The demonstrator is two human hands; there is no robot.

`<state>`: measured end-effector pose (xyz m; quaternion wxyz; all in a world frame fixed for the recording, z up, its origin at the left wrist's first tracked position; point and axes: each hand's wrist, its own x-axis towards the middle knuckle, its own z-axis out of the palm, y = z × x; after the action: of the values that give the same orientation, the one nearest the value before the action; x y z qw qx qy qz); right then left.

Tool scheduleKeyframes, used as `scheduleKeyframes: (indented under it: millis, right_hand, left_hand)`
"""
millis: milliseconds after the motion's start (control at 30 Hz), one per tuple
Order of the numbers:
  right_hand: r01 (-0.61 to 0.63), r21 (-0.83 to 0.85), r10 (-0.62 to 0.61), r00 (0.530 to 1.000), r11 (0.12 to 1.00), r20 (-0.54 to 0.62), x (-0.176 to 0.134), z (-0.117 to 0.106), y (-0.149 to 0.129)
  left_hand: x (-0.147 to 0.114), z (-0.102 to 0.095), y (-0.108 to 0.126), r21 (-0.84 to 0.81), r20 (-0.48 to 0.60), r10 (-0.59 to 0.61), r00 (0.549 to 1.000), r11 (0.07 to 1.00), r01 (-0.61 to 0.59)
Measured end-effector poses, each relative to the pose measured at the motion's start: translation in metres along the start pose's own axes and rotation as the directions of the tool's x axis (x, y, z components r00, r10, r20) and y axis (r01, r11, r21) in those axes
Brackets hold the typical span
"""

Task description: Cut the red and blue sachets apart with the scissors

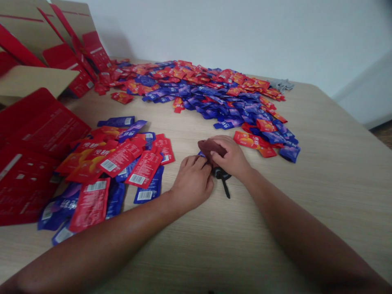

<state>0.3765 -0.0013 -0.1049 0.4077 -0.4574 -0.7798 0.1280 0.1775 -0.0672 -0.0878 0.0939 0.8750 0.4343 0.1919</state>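
My right hand (pixel 231 153) is closed around a brown cloth (pixel 211 148), bunched under the fingers on the table. Right beside it, my left hand (pixel 195 179) has its fingers curled down near the cloth, pressed on a blue sachet (pixel 201 154) of which only a sliver shows. Below my right palm lies a black tool (pixel 225 183) with a round part and a thin rod that points towards me; its exact kind I cannot make out. My hands nearly touch.
A heap of red and blue sachets (pixel 214 96) spreads along the back of the wooden table (pixel 321 183). A smaller pile of sachets (pixel 116 157) lies left of my hands. Open red cartons (pixel 39 126) stand at the left. A grey cloth (pixel 281 85) lies at the back right.
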Motion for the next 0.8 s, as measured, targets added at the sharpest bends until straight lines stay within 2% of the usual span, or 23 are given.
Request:
scheduleKeyframes:
  millis: [100, 200, 267, 600, 800]
  right_hand:
    - [-0.133, 0.006, 0.133, 0.990, 0.991, -0.034, -0.0005, 0.0022, 0.0020]
    - [-0.296, -0.028, 0.292, 0.952, 0.955, -0.091, -0.0007, 0.0026, 0.0056]
    - [-0.352, -0.064, 0.341, 0.930, 0.934, -0.137, -0.0003, 0.0015, 0.0070]
    - [-0.367, -0.081, 0.344, 0.915, 0.927, -0.211, -0.0004, 0.0000, 0.0034]
    - [-0.423, 0.158, 0.451, 0.820, 0.892, -0.353, 0.0007, -0.0037, 0.0089]
  left_hand:
    - [0.0000, -0.0008, 0.0000, -0.004, 0.000, 0.002, 1.000, 1.000, -0.002]
    - [0.0001, -0.0011, -0.0002, -0.005, 0.003, 0.009, 1.000, 1.000, -0.009]
    - [0.0001, -0.0007, -0.0003, -0.004, 0.007, 0.006, 1.000, 1.000, -0.006]
    - [-0.0012, -0.0013, 0.0013, 0.033, 0.011, -0.010, 1.000, 0.999, 0.010]
    - [-0.0010, -0.0044, 0.0036, 0.053, 0.028, -0.011, 1.000, 0.999, 0.009]
